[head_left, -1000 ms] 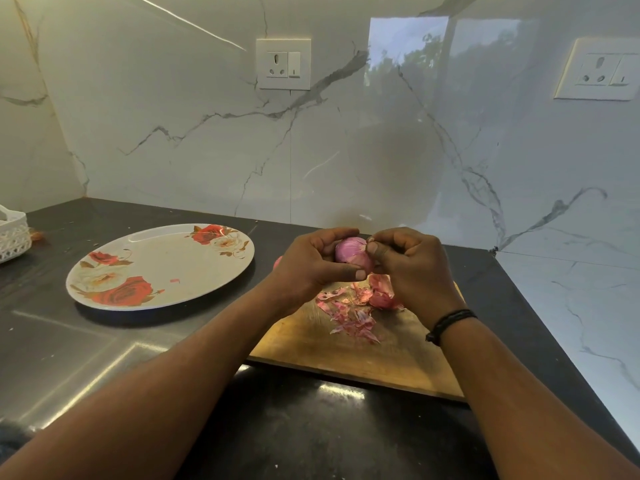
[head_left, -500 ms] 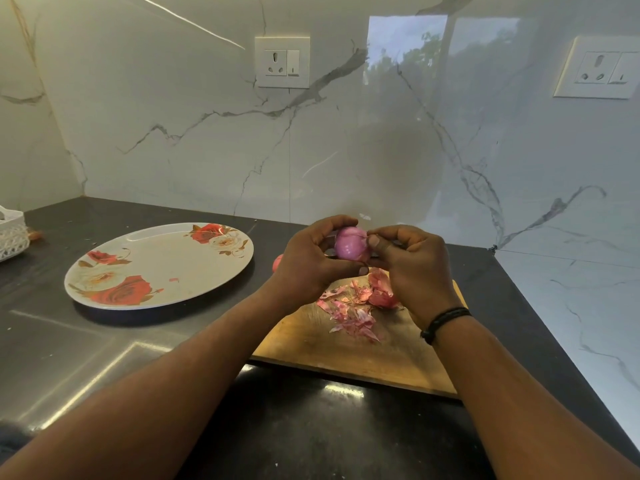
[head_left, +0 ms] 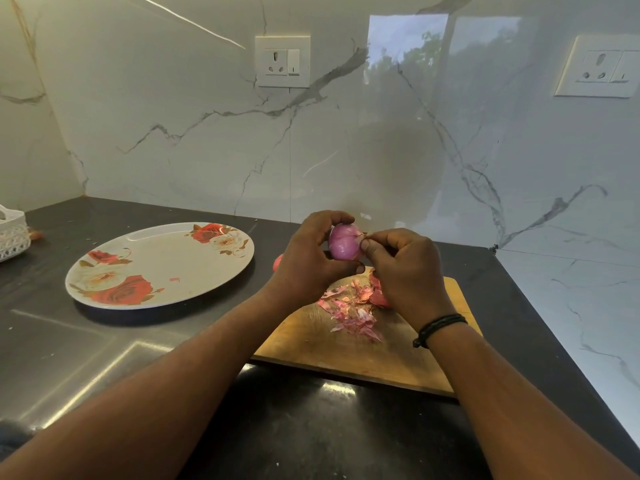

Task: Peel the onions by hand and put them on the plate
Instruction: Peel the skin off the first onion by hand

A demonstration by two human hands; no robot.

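While both hands work above the wooden cutting board (head_left: 349, 355), a pink peeled onion (head_left: 343, 245) is held aloft.
Left hand (head_left: 308, 261) curls round it; right hand (head_left: 405, 271) pinches skin at its top. Rose-patterned oval plate (head_left: 159, 268) lies well left; papery peels (head_left: 353, 306) litter the board.

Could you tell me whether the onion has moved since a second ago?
Yes. The onion, held in the left hand, has risen slightly away from the cutting board, towards the wall.
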